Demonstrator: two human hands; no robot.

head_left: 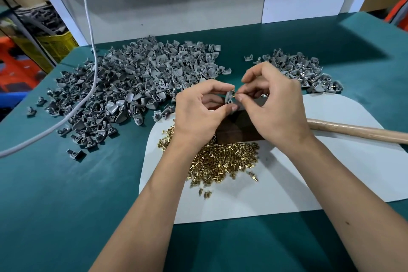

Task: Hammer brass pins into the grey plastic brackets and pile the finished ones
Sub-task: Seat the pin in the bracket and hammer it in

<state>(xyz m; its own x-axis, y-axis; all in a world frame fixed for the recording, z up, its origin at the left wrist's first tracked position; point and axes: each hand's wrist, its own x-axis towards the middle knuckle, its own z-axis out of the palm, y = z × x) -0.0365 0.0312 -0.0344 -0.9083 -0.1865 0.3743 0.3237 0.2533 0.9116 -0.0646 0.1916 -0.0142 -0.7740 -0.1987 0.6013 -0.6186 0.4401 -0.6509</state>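
Grey plastic bracket [229,97] pinched in left hand [199,112]; right hand [273,104] fingertips pinch small brass pin [234,95] against it.

Factory assembly bench: heaped grey brackets [132,86], stacked crates [57,44]

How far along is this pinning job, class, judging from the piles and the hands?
Done: a small pile of brackets on the right, some showing brass. In hand: the left hand holds one bracket while the right hand sets a pin; the hammer handle lies idle. Left: the far bigger grey pile and many loose pins.
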